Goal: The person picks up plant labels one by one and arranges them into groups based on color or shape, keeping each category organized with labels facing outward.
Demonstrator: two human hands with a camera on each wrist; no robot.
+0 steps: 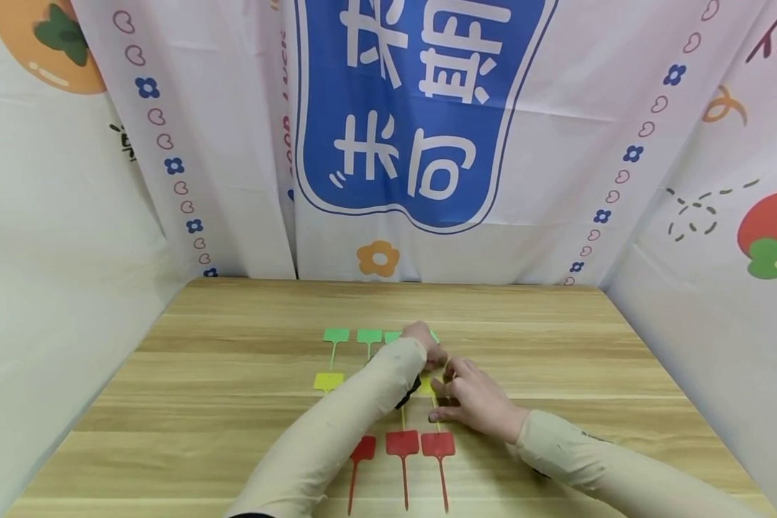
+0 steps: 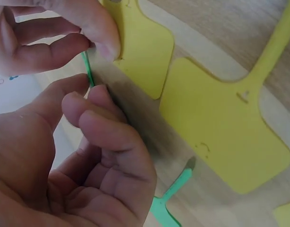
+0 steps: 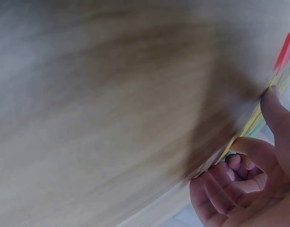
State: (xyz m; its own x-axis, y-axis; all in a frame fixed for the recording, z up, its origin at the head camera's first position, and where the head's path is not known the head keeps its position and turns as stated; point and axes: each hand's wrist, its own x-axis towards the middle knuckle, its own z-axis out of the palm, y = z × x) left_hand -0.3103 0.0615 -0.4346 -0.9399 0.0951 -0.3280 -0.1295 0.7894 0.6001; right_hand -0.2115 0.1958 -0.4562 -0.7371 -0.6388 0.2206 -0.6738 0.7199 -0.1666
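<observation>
My left hand point(image 1: 425, 344) is at the right end of a row of green plant labels point(image 1: 336, 335). In the left wrist view its thumb and finger pinch the thin green stem point(image 2: 90, 75) of a plant label. Just to the right, my right hand point(image 1: 475, 396) has its fingers spread, fingertips on the last yellow plant label point(image 1: 426, 387). A second yellow plant label point(image 2: 225, 125) lies close beside that one in the left wrist view. My left forearm hides part of the yellow row.
Nearer the front lie red plant labels point(image 1: 402, 443) in a row, stems toward me. Another yellow plant label point(image 1: 328, 381) shows left of my sleeve. The wooden table point(image 1: 233, 345) is bounded by white printed cloth point(image 1: 246, 216) at the back and sides.
</observation>
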